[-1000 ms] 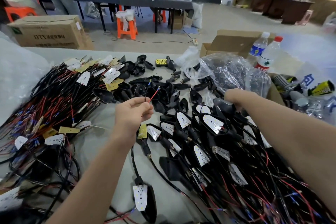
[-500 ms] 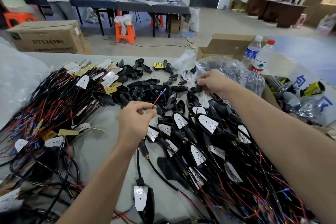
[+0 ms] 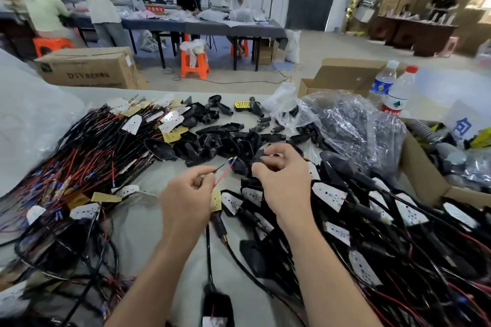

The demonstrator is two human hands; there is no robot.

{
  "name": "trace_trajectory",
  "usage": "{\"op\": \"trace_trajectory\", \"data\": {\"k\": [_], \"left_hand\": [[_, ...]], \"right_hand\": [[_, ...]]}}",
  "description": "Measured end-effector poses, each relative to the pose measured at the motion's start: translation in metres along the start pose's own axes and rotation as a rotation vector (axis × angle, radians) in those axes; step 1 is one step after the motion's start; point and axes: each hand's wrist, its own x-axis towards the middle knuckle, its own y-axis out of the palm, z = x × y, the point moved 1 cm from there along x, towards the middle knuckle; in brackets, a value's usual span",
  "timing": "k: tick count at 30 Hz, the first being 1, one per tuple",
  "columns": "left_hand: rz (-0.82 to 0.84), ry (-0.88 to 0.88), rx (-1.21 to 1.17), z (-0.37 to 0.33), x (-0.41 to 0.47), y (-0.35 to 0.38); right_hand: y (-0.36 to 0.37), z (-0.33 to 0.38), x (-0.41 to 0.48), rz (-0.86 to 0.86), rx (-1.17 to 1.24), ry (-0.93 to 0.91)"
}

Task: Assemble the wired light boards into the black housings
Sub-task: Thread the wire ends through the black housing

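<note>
Pale desk [image 3: 143, 223] in the head view, buried under wired boards and black housings. My left grip [image 3: 186, 194] pinches a red-and-black wire pair [image 3: 222, 170] just behind its tips. My right grip [image 3: 281, 180] curls round one small housing [image 3: 259, 157] close beside them. I judge the wires light and limp, best held near the tips; the housing looks rigid, so I'd take it by its sides.

1. The bare left forearm [image 3: 148, 273] stretched from the 6 o'clock edge toward 12 o'clock, with the back of the left hand [image 3: 186, 194] facing up.
2. Its thumb and curled forefinger pinched a thin red-and-black wire pair [image 3: 221, 178] that pointed toward 1 o'clock.
3. The bare right forearm [image 3: 326, 260] stretched in from 5 o'clock.
4. The right hand [image 3: 281, 180], at 3 o'clock of the left, had its fingers curled round a small black plastic housing [image 3: 256, 158].
</note>
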Motion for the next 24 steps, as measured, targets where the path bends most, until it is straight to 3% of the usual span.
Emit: {"op": "trace_trajectory", "data": {"k": [3,6,9,11,17,24], "left_hand": [[-0.119,0.015,0.138,0.014,-0.003,-0.004],[-0.080,0.047,0.248,0.023,-0.009,-0.001],[-0.040,0.182,0.309,0.027,-0.011,-0.004],[-0.002,0.236,0.262,0.027,-0.012,-0.004],[0.038,0.019,0.023,0.031,-0.010,0.000],[0.160,0.007,-0.076,0.024,-0.013,-0.008]], "right_hand": [[0.016,-0.014,-0.011,0.103,0.026,-0.016],[0.031,-0.035,-0.022,0.207,0.174,0.125],[0.036,-0.050,-0.029,0.253,0.154,0.143],[0.036,-0.054,-0.027,0.243,0.187,0.139],[0.038,-0.060,-0.023,0.175,0.335,0.123],[0.038,-0.057,-0.024,0.205,0.324,0.090]]}}
